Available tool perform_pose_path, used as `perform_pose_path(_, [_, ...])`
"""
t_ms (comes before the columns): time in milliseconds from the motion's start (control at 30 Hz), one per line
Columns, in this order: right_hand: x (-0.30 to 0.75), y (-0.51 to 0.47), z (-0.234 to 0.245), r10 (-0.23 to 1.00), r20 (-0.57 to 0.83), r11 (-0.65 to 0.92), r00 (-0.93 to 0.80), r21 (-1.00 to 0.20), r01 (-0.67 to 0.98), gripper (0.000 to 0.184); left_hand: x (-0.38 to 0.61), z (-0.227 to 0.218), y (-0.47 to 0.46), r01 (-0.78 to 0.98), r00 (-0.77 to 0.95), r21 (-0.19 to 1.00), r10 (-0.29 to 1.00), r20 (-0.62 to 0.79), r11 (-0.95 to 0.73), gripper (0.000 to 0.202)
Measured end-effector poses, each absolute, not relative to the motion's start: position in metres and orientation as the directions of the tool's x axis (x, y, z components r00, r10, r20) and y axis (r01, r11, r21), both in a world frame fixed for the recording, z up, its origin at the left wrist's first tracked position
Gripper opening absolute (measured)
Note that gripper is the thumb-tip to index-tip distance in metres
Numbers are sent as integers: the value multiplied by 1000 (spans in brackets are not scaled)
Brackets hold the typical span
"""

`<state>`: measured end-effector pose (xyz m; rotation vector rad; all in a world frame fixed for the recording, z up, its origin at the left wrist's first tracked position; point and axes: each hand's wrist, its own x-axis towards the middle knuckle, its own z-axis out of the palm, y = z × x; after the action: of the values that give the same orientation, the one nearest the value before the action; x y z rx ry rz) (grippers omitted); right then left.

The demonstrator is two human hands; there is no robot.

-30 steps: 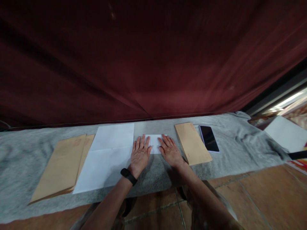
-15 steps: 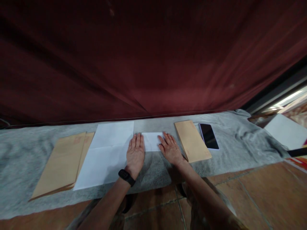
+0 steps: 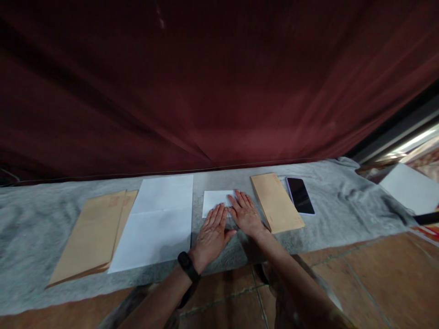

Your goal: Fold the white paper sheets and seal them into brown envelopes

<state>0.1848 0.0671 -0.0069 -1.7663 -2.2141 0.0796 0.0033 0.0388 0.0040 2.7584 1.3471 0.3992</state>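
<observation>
A small folded white paper [image 3: 216, 198] lies flat on the grey cloth in front of me. My left hand [image 3: 211, 234], with a black band on its wrist, rests palm down with its fingertips on the paper's near edge. Flat across the paper's right end lies my right hand [image 3: 245, 213], its fingers stretched out. Both hands are spread rather than gripping. To the left is a large white sheet [image 3: 159, 228] with a crease across it. Just right of my right hand sits a brown envelope [image 3: 277, 203].
More brown envelopes [image 3: 89, 233] overlap at the left. A phone [image 3: 300, 195] in a purple case lies beyond the right envelope. The grey cloth [image 3: 350, 205] covers the long surface, with a dark red curtain [image 3: 219, 91] behind it and a tiled floor [image 3: 370, 274] below.
My left hand has moved from the folded paper's left end to its near edge, closer to my right hand, uncovering that left end. My right hand stays on the right end.
</observation>
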Motion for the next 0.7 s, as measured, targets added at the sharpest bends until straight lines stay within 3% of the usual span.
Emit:
perform_pose_path(300, [194,70,-2,963,175,248,-205,-276,929,49,-2,8,35,778,611,51,773,170,-626,70])
perform_pose_path(700, [204,80,3,971,189,197,-144,-307,931,47,2,10,36,781,608,40,774,179,-623,65])
